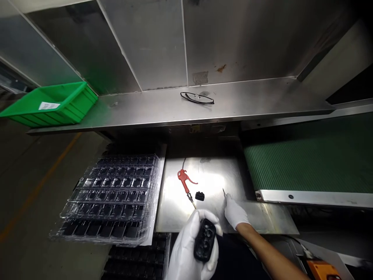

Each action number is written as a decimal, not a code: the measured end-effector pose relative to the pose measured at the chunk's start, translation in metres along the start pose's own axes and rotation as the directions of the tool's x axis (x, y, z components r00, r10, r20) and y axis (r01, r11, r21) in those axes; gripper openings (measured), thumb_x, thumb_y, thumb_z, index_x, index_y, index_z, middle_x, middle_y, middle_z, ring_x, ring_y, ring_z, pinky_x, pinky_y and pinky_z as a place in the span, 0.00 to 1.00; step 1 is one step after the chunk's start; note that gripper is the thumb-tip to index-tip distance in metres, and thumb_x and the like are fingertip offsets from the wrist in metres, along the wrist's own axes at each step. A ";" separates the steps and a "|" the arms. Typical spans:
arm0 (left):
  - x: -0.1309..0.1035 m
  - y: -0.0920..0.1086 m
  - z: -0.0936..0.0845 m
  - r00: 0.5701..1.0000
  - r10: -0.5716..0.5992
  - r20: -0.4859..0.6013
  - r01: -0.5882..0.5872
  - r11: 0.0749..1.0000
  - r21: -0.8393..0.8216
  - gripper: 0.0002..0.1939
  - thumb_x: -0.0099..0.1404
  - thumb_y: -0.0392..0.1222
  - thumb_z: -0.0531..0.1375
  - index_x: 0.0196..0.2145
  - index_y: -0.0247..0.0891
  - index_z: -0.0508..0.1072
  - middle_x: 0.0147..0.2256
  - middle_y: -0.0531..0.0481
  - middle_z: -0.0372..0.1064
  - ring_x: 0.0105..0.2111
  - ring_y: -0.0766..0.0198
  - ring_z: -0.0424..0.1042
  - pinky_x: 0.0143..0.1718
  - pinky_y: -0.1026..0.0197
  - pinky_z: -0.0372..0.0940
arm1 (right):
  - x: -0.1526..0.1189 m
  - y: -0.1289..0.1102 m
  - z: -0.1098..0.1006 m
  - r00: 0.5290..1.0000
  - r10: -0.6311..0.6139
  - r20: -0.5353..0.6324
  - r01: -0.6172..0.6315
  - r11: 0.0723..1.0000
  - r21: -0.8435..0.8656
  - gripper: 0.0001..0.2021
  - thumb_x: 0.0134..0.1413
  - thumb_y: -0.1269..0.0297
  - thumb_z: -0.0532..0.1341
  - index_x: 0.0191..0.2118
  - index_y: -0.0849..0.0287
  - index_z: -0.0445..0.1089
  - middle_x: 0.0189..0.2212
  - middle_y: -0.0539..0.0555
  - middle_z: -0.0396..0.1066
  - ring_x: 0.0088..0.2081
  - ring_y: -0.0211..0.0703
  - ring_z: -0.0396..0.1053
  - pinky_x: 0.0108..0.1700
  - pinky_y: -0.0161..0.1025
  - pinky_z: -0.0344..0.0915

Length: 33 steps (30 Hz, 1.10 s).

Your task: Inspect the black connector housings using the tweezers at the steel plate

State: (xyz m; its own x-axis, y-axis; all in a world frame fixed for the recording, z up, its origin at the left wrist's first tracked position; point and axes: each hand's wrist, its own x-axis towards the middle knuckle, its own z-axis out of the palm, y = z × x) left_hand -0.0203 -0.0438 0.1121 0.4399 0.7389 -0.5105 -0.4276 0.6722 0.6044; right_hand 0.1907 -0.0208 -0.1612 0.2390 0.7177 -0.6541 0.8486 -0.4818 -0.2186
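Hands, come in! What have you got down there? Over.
Left hand gripping black casing. Right hand pinching small blade over metal bench. Red air gun and black part lying ahead.

left hand point(190, 249): gloved, wrapped around a black shell point(204, 239) — holed face up
right hand point(235, 214): gloved, pinching a thin blade point(224, 192), tip on the steel plate point(210, 175)
black cap point(199, 196): on the plate, just beyond the left grip
air gun point(185, 179): red, farther out past the cap
trays point(113, 194): clear stack with dark parts, left of the left grip
belt point(309, 163): green, beyond the right grip, to its right
glasses point(197, 98): on the shelf point(262, 99) — far above both grips
bin point(52, 103): green, at the shelf's left end
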 end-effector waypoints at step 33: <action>-0.002 -0.005 -0.015 0.941 -0.104 0.321 0.269 0.807 -0.527 0.24 0.68 0.60 0.63 0.42 0.32 0.72 0.30 0.50 0.70 0.13 0.76 0.58 0.08 0.73 0.46 | 0.020 0.027 0.028 0.996 -0.062 -0.063 0.066 0.996 0.064 0.32 0.67 0.76 0.48 0.75 0.60 0.46 0.61 0.64 0.62 0.50 0.55 0.70 0.46 0.44 0.60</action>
State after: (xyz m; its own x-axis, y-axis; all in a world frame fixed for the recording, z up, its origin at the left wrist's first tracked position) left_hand -0.0314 -0.0474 0.1008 0.7121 0.6101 -0.3473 -0.6424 0.7658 0.0282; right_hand 0.2055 -0.0331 -0.2005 0.2155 0.7765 -0.5921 0.8306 -0.4646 -0.3070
